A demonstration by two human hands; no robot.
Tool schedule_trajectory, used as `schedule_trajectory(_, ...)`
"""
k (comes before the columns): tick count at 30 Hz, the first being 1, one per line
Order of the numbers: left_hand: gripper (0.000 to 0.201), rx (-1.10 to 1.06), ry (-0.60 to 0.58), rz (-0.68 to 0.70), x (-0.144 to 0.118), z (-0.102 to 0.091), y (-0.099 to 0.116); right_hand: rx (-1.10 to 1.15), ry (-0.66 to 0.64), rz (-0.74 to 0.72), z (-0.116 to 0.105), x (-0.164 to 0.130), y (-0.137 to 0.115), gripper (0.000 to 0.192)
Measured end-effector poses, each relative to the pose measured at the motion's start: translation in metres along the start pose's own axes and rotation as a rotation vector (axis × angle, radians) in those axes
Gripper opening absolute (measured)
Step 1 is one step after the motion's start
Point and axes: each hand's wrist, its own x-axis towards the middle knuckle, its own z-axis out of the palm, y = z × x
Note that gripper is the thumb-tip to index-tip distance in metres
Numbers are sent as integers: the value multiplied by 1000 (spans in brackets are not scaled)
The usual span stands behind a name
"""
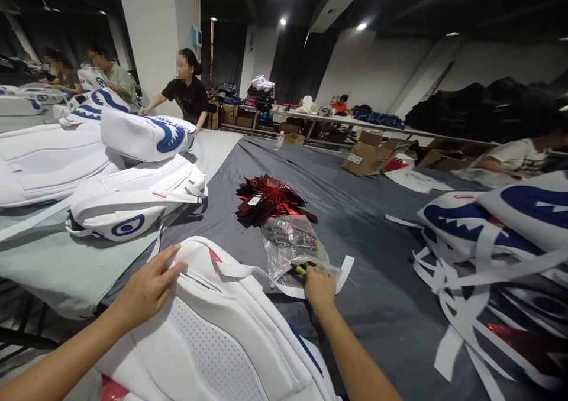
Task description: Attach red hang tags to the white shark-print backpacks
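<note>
A white backpack (pixel 222 330) lies back-side up in front of me on the grey table cover (pixel 355 223). My left hand (pixel 148 285) rests flat on its upper left edge, fingers spread. My right hand (pixel 318 285) reaches into the mouth of a clear plastic bag (pixel 290 241) and is closed around a small item with a yellow-green tip. Beyond the bag sits a pile of red and black tags (pixel 268 200). A white strap (pixel 284 285) runs from the backpack past my right hand.
Several white backpacks with blue shark-face prints (pixel 133 203) are stacked at the left, and more lie at the right (pixel 492 229) with loose white straps. Three people stand at the far left; another person sits at the right. Cardboard boxes (pixel 366 152) stand behind.
</note>
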Motion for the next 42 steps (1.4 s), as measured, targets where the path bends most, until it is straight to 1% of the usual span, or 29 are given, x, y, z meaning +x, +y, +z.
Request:
schedule_trajectory(3, 51, 2, 5, 10, 0, 0, 0, 70, 23, -25, -9, -7, 5, 17)
schedule_trajectory(5, 50, 7, 3, 15, -1, 1, -1, 132, 67, -36, -21, -11, 12, 17)
schedule_trajectory(8, 49, -12, -8, 8, -2, -1, -3, 229, 202, -12, -46, -22, 20, 15)
schedule_trajectory(10, 49, -61, 17, -8, -3, -6, -2, 293, 283, 14, -66, -34, 16, 16)
schedule_trajectory(11, 49, -89, 45, -10, -3, -10, -1, 340, 304, 24, -76, -42, 9, 18)
schedule_trajectory(13, 49, -137, 131, -15, -1, -19, 7, 507, 302, 33, -97, -60, -15, 27)
schedule_trajectory(15, 48, -169, 227, -29, 2, -29, 22, 835, 248, 24, -116, -78, -51, 30)
schedule_trajectory(17, 44, -204, 303, -39, 9, -36, 41, 1030, 162, -61, -130, -95, -90, 23)
schedule_trajectory(19, 41, -260, 346, -25, 17, -39, 62, 1096, 81, -192, -137, -110, -125, 14)
schedule_trajectory(20, 41, -300, 346, -22, 21, -39, 72, 1099, 49, -269, -138, -117, -139, 10)
schedule_trajectory(22, 37, -393, 325, -21, 26, -38, 85, 1066, 12, -433, -135, -128, -160, 7)
schedule_trajectory(24, 21, -453, 297, -14, 26, -36, 90, 999, 13, -583, -129, -135, -173, 14)
schedule_trajectory(26, 7, -426, 345, -31, 20, -34, 87, 921, 78, -664, -124, -136, -180, 23)
schedule_trajectory(27, 7, -376, 386, -70, 15, -34, 83, 881, 122, -671, -122, -135, -183, 27)
schedule_trajectory(28, 14, -308, 414, -132, 9, -33, 77, 846, 167, -664, -121, -134, -185, 30)
schedule_trajectory(29, 27, -234, 416, -205, 4, -32, 71, 812, 204, -654, -120, -132, -188, 33)
schedule_trajectory(30, 42, -169, 381, -274, -2, -30, 64, 773, 220, -645, -119, -129, -191, 36)
schedule_trajectory(31, 56, -121, 314, -327, -6, -28, 57, 719, 211, -640, -119, -127, -194, 39)
schedule_trajectory(32, 67, -96, 237, -361, -10, -26, 52, 647, 171, -637, -120, -125, -198, 41)
schedule_trajectory(33, 74, -91, 172, -376, -13, -24, 46, 559, 105, -629, -121, -122, -203, 42)
schedule_trajectory(34, 78, -99, 131, -374, -15, -21, 43, 458, 18, -614, -123, -119, -209, 42)
schedule_trajectory(36, 79, -106, 125, -353, -18, -17, 38, 253, -174, -572, -126, -113, -221, 41)
schedule_trajectory(38, 76, -87, 155, -340, -20, -12, 38, 86, -312, -547, -129, -108, -231, 37)
schedule_trajectory(40, 74, -66, 162, -335, -21, -8, 38, -35, -378, -542, -128, -104, -240, 32)
schedule_trajectory(42, 73, -49, 149, -333, -20, -4, 39, -112, -399, -563, -124, -103, -245, 28)
